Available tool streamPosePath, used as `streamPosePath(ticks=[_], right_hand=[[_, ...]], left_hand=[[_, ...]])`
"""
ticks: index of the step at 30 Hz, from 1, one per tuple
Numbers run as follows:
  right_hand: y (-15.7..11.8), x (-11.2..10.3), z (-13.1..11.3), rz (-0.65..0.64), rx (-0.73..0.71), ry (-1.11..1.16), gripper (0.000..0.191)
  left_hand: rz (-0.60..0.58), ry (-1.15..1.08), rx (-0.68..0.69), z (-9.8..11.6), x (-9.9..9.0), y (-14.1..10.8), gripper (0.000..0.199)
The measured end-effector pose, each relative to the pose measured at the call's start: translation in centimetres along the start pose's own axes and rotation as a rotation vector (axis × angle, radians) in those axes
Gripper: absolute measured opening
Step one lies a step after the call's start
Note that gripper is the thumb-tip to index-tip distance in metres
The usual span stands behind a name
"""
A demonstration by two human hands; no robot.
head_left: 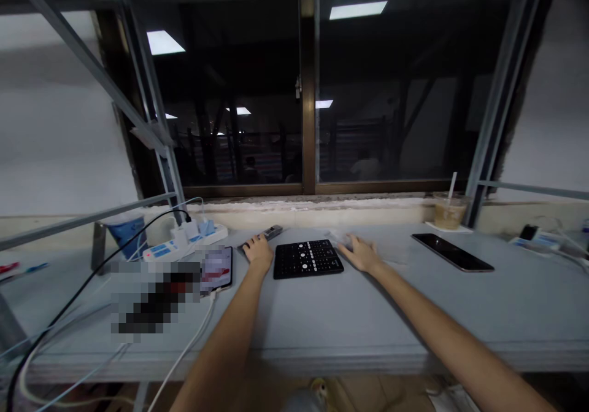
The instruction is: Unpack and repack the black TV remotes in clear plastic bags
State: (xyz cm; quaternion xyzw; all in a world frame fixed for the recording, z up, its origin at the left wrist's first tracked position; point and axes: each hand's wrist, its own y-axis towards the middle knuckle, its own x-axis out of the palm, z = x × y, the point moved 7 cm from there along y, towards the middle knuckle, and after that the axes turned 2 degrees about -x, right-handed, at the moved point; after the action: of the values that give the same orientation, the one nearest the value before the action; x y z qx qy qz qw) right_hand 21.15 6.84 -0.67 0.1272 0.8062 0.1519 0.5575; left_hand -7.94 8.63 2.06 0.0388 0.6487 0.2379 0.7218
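left hand [258,251] on device [272,233], grip unclear | right hand [361,253] loosely spread | black board [307,258] between them | grey table [313,320] beneath | dark window [239,93] beyond both

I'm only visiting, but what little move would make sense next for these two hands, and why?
Perhaps the right hand should shift slightly left to steady the black panel by its right edge. That seems the simplest move: the hand lies right beside that edge, while the left hand is over one end of a slim dark device.
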Motion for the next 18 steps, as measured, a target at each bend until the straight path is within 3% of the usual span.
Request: streamPosePath(ticks=[6,11,18], right_hand=[[0.6,-1.0,0.2,0.106,0.013,-0.115,0.064],[0.9,-0.2,0.0,0.01,-0.107,-0.18,0.053],[1.0,0.9,0.5,-0.131,-0.098,-0.128,0.045]], left_hand=[[-0.002,0.022,0.0,0.1,0.2,0.0,0.037],[0.015,0.027,0.005,0.1,0.3,0.1,0.037],[0.018,0.032,-0.001,0.1,0.3,0.0,0.038]])
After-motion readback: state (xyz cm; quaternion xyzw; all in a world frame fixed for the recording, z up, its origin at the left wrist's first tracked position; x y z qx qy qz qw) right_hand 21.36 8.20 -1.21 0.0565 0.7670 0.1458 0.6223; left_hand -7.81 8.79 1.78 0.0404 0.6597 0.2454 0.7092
